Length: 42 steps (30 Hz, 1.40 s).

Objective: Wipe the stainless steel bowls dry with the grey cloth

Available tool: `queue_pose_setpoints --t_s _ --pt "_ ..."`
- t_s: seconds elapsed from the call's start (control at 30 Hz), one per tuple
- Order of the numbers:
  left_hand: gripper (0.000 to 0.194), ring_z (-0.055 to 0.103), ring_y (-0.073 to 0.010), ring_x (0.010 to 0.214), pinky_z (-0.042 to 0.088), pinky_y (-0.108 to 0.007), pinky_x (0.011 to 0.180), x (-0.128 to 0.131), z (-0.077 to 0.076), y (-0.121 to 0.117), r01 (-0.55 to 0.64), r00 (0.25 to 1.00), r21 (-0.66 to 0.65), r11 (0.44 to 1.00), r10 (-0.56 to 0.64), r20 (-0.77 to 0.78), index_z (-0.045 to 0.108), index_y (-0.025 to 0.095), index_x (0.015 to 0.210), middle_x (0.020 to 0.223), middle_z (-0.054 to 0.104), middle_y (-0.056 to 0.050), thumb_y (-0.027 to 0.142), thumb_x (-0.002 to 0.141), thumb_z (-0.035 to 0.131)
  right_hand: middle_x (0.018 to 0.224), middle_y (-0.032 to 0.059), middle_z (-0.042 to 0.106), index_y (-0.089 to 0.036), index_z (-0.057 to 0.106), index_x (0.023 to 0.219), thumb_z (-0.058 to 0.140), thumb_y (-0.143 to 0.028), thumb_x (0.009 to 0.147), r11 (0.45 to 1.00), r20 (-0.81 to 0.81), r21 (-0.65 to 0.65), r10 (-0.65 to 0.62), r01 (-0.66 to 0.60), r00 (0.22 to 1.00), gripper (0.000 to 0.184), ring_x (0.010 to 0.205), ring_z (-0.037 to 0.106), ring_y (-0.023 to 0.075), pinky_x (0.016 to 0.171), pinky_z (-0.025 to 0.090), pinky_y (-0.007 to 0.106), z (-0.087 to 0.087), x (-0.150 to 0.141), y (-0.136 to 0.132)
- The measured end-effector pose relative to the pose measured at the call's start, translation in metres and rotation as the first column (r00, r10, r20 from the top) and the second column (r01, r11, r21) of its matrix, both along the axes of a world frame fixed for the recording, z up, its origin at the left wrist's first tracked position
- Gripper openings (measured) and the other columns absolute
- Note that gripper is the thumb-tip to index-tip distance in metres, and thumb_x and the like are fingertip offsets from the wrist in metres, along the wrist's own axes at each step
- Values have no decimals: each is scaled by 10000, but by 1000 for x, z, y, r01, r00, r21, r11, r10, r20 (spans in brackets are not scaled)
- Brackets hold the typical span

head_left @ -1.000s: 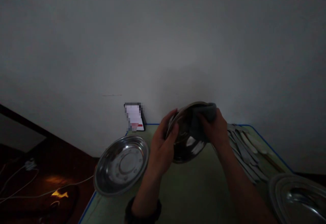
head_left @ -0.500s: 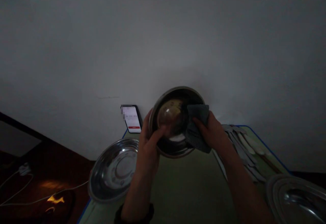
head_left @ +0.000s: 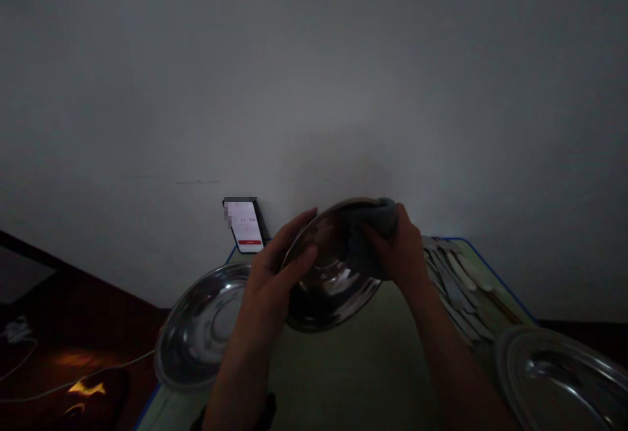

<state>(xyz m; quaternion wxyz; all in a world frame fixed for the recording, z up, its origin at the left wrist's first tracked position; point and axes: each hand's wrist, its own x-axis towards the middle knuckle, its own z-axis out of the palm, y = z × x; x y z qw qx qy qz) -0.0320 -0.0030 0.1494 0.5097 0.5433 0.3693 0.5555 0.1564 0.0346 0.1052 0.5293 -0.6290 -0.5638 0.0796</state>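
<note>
A shiny steel bowl (head_left: 321, 297) is held tilted above the table, its inside partly facing me. My left hand (head_left: 275, 274) grips its left rim, thumb inside and fingers behind. My right hand (head_left: 405, 251) is closed on a dark grey cloth (head_left: 366, 238), which is folded over the bowl's upper right rim and pressed against the inside. The fingers of my right hand behind the rim are mostly hidden.
Another steel basin (head_left: 196, 333) stands on the green table (head_left: 353, 379) at left. A lit phone (head_left: 246, 227) leans against the wall. Several knives and utensils (head_left: 458, 280) lie at right, near stacked metal plates (head_left: 549, 372). A white cable (head_left: 93, 372) runs at lower left.
The bowl has dropped lower and tilted, so its opening looks narrower. The cloth now wraps over the upper right rim. The whole view has shifted slightly.
</note>
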Motion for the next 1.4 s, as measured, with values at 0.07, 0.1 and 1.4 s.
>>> queue_pose_setpoints --t_s 0.07,0.1,1.4 --pt "367 636 -266 1068 463 -408 981 1 0 -1 -90 995 30 996 88 50 685 274 1108 1071 729 -17 249 741 693 790 47 626 -232 482 925 592 -540 771 999 -85 43 -1 5 996 361 764 599 233 623 429 309 -2 -7 0" --pt "358 637 -269 1064 464 -410 981 2 0 -1 -139 988 48 989 135 80 693 269 1088 1061 730 -16 251 731 697 850 66 639 -225 491 975 568 -529 794 998 -134 66 2 7 991 362 824 604 240 661 444 321 -3 -12 1" --pt "450 649 -276 1022 527 -384 883 -33 2 12 -180 982 -81 980 183 43 641 239 1149 1073 714 -60 377 725 707 1084 93 646 -192 541 1089 605 -483 760 973 -725 90 210 -212 656 444 996 605 230 846 494 379 -28 -66 -1"
